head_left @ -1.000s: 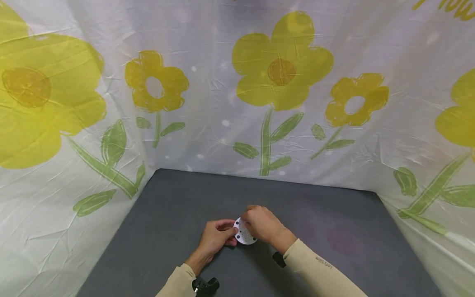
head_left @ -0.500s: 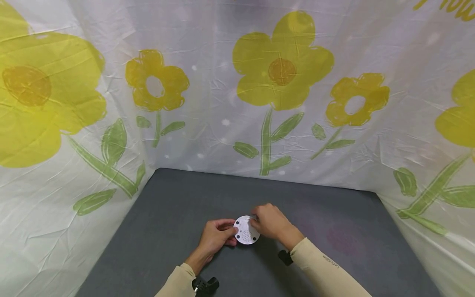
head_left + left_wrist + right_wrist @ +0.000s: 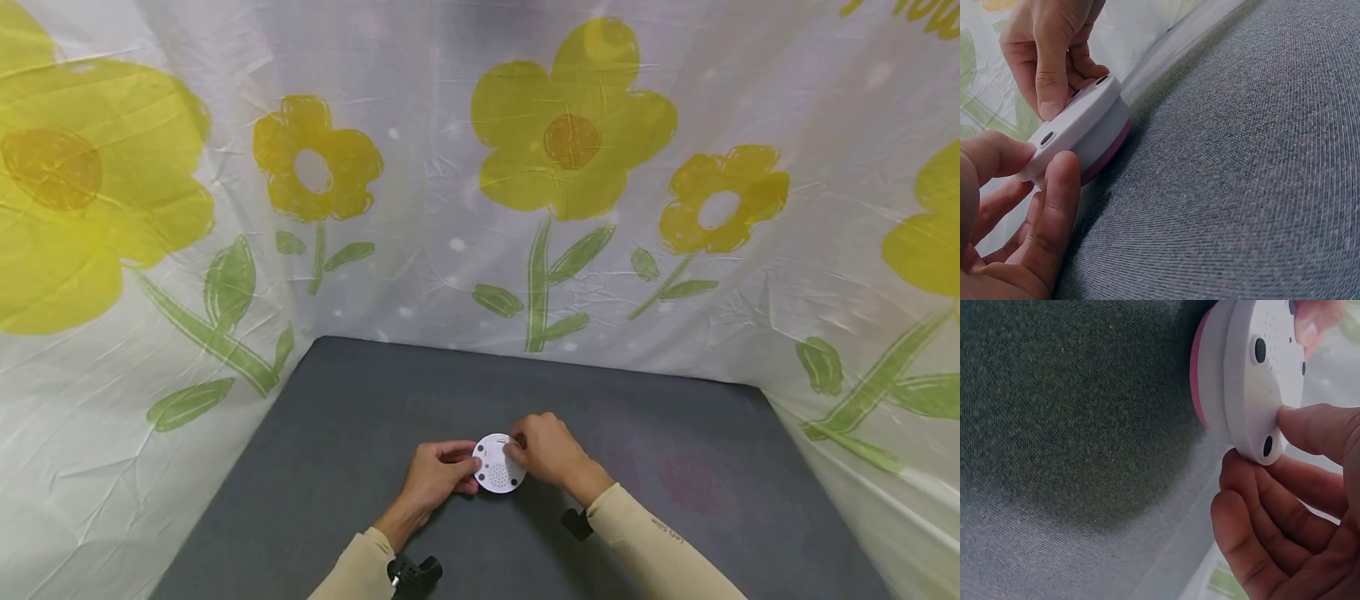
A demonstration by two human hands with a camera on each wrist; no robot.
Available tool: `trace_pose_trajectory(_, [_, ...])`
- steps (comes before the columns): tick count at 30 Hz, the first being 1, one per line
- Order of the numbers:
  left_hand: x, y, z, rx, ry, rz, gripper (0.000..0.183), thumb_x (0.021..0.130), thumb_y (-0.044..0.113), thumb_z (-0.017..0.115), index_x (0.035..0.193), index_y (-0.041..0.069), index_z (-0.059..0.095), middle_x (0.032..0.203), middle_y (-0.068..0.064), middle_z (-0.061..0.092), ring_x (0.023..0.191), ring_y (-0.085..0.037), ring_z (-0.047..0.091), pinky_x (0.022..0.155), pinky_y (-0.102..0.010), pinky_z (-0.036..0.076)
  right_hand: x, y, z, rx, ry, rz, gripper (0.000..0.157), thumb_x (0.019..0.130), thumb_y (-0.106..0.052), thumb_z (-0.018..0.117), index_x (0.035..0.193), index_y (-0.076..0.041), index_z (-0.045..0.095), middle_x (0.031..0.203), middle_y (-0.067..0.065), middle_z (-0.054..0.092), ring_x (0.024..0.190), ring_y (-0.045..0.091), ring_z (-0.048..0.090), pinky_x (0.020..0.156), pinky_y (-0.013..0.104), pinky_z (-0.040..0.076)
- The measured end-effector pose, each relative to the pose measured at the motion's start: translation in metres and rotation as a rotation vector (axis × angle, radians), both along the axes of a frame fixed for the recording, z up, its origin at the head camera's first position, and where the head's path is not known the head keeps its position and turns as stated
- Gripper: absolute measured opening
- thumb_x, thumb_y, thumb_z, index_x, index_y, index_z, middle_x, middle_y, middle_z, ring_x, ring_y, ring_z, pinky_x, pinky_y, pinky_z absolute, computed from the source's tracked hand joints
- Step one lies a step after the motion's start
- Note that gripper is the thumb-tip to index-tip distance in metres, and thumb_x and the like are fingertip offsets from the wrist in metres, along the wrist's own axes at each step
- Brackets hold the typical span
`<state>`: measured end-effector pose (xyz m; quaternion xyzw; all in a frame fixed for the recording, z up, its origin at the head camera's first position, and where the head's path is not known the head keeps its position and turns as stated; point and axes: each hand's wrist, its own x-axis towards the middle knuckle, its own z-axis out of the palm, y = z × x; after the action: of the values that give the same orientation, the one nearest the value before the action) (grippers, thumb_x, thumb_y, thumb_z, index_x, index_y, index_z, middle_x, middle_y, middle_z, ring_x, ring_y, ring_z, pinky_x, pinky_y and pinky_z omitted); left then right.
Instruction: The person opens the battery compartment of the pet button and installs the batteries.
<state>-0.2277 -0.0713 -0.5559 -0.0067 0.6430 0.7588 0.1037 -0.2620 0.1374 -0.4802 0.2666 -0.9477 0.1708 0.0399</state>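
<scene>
A round white device with a cluster of small speaker holes and dark rubber feet is held between both hands, its flat perforated face turned up. In the left wrist view a pink band shows round the lower side of the device, close over the cloth. My left hand pinches its left edge, thumb on the face and fingers beneath. On the opposite edge, my right hand grips the rim; its thumb presses on the white face near one foot, with fingers curled under the side.
Dark grey cloth covers the table. A white curtain printed with yellow flowers stands along the back and both sides. Each wrist wears a black camera mount, seen below the left sleeve and beside the right sleeve.
My right hand has shifted right, from over the device's face to its right edge, uncovering more of the face. The left hand keeps its place.
</scene>
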Motion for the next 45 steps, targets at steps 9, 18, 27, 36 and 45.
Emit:
trace_pose_trajectory(9, [0.000, 0.001, 0.000, -0.028, 0.007, -0.005, 0.038, 0.085, 0.010, 0.079, 0.119, -0.004, 0.069, 0.096, -0.015, 0.074, 0.062, -0.018, 0.071, 0.063, -0.035, 0.064, 0.000, 0.004, -0.002, -0.032, 0.015, -0.002, 0.012, 0.085, -0.021, 0.075, 0.075, -0.016, 0.072, 0.061, -0.010, 0.057, 0.055, 0.006, 0.047, 0.047, 0.022, 0.038])
trace_pose_trajectory(18, [0.000, 0.003, -0.002, -0.005, -0.004, -0.006, 0.038, 0.085, 0.007, 0.078, 0.120, -0.005, 0.068, 0.093, -0.013, 0.074, 0.061, -0.017, 0.070, 0.061, -0.035, 0.064, 0.001, 0.018, -0.010, -0.084, -0.048, -0.042, 0.014, 0.090, -0.025, 0.072, 0.096, -0.014, 0.079, 0.080, -0.005, 0.074, 0.069, 0.005, 0.063, 0.058, 0.023, 0.052])
trace_pose_trajectory(27, [-0.001, 0.002, -0.001, -0.005, 0.019, -0.005, 0.038, 0.085, 0.006, 0.076, 0.120, -0.007, 0.067, 0.092, -0.014, 0.073, 0.060, -0.017, 0.069, 0.061, -0.034, 0.064, 0.007, 0.038, -0.007, -0.105, -0.059, -0.106, 0.010, 0.091, -0.024, 0.072, 0.094, -0.018, 0.079, 0.082, -0.009, 0.074, 0.072, 0.005, 0.065, 0.063, 0.026, 0.054])
trace_pose_trajectory(36, [0.000, 0.001, -0.001, -0.023, 0.015, -0.005, 0.037, 0.086, 0.006, 0.076, 0.119, -0.006, 0.067, 0.091, -0.013, 0.073, 0.061, -0.018, 0.070, 0.061, -0.035, 0.064, 0.015, 0.046, -0.013, -0.103, -0.079, -0.101, 0.009, 0.091, -0.025, 0.072, 0.091, -0.019, 0.079, 0.079, -0.013, 0.072, 0.073, 0.003, 0.063, 0.064, 0.024, 0.052])
trace_pose_trajectory(45, [0.001, 0.001, 0.000, -0.013, 0.011, -0.004, 0.038, 0.086, 0.005, 0.076, 0.120, -0.006, 0.067, 0.093, -0.013, 0.074, 0.061, -0.017, 0.070, 0.061, -0.034, 0.064, 0.021, 0.036, -0.023, -0.175, -0.155, -0.038, 0.012, 0.093, -0.028, 0.070, 0.092, -0.019, 0.078, 0.076, -0.016, 0.070, 0.067, -0.003, 0.058, 0.062, 0.020, 0.050])
